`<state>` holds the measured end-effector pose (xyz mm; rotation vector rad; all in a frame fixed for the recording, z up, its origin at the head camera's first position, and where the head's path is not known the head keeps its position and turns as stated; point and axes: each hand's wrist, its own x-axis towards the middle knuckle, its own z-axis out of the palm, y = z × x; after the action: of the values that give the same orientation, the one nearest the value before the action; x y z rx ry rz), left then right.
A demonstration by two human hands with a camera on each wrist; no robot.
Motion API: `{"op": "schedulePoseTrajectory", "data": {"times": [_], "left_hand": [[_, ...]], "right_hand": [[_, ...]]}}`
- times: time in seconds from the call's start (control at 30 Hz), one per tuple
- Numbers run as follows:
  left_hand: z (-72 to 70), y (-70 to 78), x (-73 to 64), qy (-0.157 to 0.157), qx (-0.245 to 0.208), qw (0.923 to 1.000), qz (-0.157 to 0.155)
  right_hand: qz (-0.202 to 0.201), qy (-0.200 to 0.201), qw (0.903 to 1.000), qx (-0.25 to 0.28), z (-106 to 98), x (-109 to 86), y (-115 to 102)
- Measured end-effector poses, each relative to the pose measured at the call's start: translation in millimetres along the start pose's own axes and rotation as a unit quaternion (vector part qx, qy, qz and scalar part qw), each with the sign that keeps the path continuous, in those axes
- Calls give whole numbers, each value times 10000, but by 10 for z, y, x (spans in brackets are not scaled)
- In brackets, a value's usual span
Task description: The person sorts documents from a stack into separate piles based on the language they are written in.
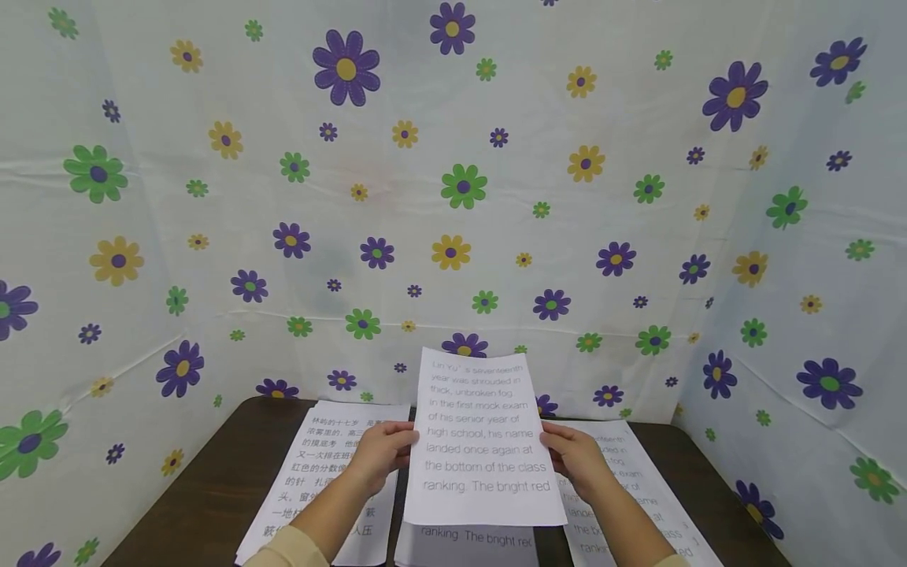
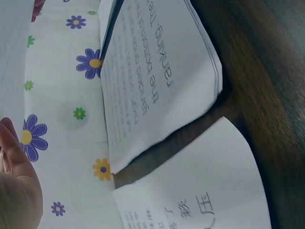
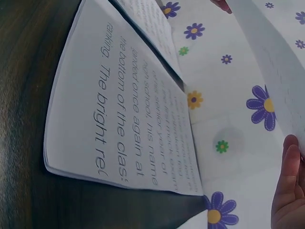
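A printed sheet of paper with large English text is held up, face toward me, above the middle stack. My left hand pinches its left edge, and my right hand pinches the right edge at about the same height. Below the sheet lies the middle paper stack, bearing the same English text and partly hidden by the raised sheet. In the left wrist view, the left hand shows at the sheet's edge. The right wrist view has the right hand against the sheet's back.
To the left lies a stack with Chinese text; to the right, pages with English text, partly covered by my right forearm. All rest on a dark wooden table. A white flowered cloth hangs behind and at both sides.
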<state>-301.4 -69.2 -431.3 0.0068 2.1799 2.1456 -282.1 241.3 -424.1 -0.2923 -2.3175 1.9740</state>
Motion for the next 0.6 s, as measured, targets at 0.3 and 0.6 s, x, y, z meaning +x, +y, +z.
{"op": "schedulePoseTrajectory", "data": {"times": [0.3, 0.6], "left_hand": [[225, 63, 37, -206, -198, 9996, 59], [445, 132, 1, -561, -192, 9981, 169]], "right_hand": [[-71, 30, 9999, -144, -230, -18, -10], [12, 3, 9998, -178, -527, -25, 27]]}}
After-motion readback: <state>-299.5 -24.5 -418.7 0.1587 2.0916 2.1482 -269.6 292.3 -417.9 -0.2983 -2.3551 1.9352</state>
